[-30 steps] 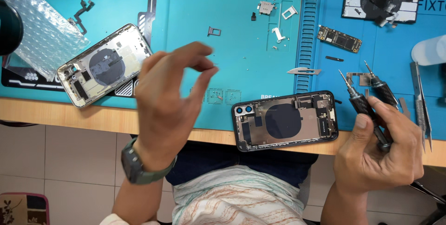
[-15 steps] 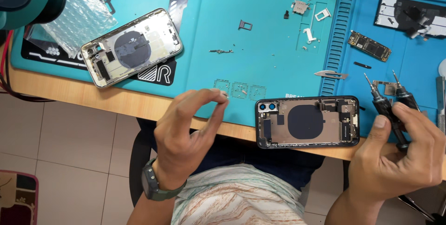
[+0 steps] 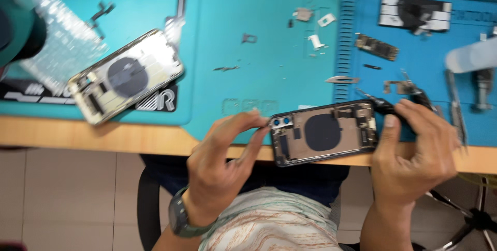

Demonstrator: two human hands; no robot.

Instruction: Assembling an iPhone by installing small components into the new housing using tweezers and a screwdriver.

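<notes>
The dark opened phone [image 3: 323, 133] lies lengthwise across the desk edge between my hands, my left hand [image 3: 225, 165] pinching its camera end while my right hand [image 3: 414, 150], fist closed around black screwdrivers [image 3: 401, 107], touches the other end.

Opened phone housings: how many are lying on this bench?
2. A dark-framed housing lies at the bench's near edge, between the left hand and right hand. A silver-framed housing lies tilted, farther left on the teal mat. None seems hidden.
</notes>
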